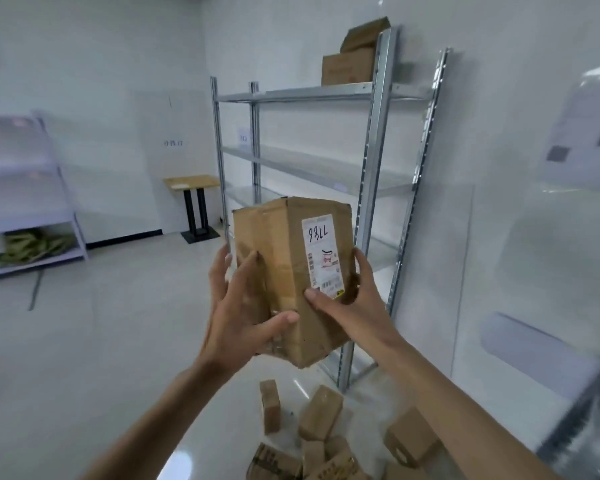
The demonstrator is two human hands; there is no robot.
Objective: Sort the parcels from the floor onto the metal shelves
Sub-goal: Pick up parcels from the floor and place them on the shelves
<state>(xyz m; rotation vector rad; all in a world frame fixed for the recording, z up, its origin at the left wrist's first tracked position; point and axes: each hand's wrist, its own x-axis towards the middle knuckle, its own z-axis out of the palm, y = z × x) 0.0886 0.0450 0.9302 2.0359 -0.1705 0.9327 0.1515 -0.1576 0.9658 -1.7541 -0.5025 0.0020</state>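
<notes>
Both hands up in front of me, holding one cardboard parcel in the air, tilted, w/ its white shipping label facing me, handwritten digits on it upside down. My left hand grips the parcel's left face, fingers spread up the side, thumb wrapped round the lower front. My right hand grips the right side, thumb pressed on the label's bottom edge, fingers curled round the back, out of sight.

Metal shelves stand at 1 o'clock behind the parcel, against the wall. Top shelf carries two brown boxes, one stacked on the other, at 12-1 o'clock. Middle levels look bare from here, lower levels partly hidden by the parcel.

Rest of the parcels lie in a loose pile on the floor at 5-6 o'clock, under my arms, near the shelf foot, several touching or overlapping.

Small wooden table on a black leg at 11 o'clock by the far wall. White rack at 9 o'clock w/ a greenish bundle on its lowest level, too blurred to ID
</notes>
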